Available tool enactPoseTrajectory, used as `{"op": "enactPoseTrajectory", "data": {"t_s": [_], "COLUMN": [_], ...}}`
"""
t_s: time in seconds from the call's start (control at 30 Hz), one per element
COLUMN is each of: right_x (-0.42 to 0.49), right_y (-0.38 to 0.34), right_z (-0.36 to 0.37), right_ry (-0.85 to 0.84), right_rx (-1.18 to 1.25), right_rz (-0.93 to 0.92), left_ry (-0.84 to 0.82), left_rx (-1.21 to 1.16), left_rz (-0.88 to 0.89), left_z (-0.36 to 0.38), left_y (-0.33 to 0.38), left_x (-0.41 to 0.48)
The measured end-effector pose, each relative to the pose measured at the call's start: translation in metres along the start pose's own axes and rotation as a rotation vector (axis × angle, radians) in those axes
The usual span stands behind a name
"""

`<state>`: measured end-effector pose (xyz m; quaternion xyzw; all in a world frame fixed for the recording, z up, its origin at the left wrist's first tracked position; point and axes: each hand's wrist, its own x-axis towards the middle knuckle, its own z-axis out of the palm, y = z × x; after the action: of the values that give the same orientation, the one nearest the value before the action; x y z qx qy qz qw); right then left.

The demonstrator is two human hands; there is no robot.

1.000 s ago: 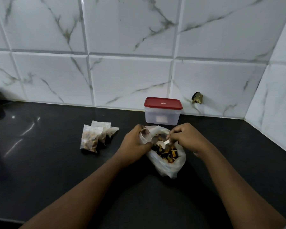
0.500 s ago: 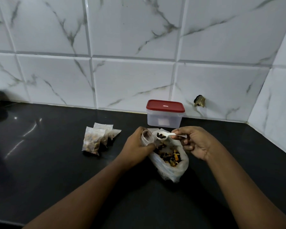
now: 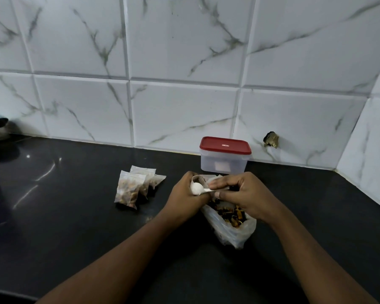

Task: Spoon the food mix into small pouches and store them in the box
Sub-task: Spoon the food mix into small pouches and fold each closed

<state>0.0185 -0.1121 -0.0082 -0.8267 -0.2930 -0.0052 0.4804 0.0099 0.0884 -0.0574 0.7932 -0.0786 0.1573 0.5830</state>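
Black glossy surface (image 3: pixel 75 216) under white marbled wall tiles (image 3: pixel 184 110). At the middle, left hand (image 3: pixel 183 194) curled round a small pouch (image 3: pixel 198 179), holding its mouth open and upward. At 3 o'clock of it, right hand (image 3: pixel 242 195) pinching the handle of a white spoon (image 3: pixel 196 188), bowl turned over right at the pouch mouth, pale back uppermost. Judged as the tipping stage of one more fill.

To do it well:
- Hold the pouch mouth wide and upright, close beside the open bag of food mix (image 3: pixel 235 235) lying at 5 o'clock of the hands, so as to catch strays.
- Roll the spoon fully over, tap lightly against the rim, and lift away only once empty.
- Avoid squeezing the pouch body: thin film, likely to collapse and spit pieces out.
- Stop short of the top to leave room for closing.

At 9 o'clock of the hands, filled pouches (image 3: pixel 131 190) in a small heap, well apart from them, not yet stored. At 12 o'clock, box (image 3: pixel 224 165) near the hands and against the wall, red lid (image 3: pixel 225 144) on; needs opening before storing.

Writing: a small pale mark at the lid's centre, too small to read. A pale patch on the box front, nothing legible. No brand to be made out on bag, pouches or spoon.
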Motion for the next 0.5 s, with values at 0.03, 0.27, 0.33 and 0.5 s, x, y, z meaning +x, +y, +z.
{"op": "enactPoseTrajectory", "data": {"t_s": [0.03,0.27,0.33,0.5], "right_x": [0.000,-0.003,-0.003,0.002], "right_y": [-0.001,-0.007,-0.004,0.010], "right_z": [0.001,-0.023,-0.032,-0.016], "right_ry": [0.013,0.270,0.237,0.098], "right_rx": [-0.034,-0.061,-0.251,-0.571], "right_rz": [-0.023,-0.016,0.054,0.149], "left_ry": [-0.002,-0.036,-0.021,-0.005], "left_rx": [-0.016,0.015,0.008,-0.021], "left_rz": [-0.007,-0.047,-0.058,-0.068], "left_z": [0.000,-0.003,-0.003,-0.002], "left_y": [0.001,0.005,0.006,0.006], "left_x": [-0.001,-0.001,-0.001,0.000]}}
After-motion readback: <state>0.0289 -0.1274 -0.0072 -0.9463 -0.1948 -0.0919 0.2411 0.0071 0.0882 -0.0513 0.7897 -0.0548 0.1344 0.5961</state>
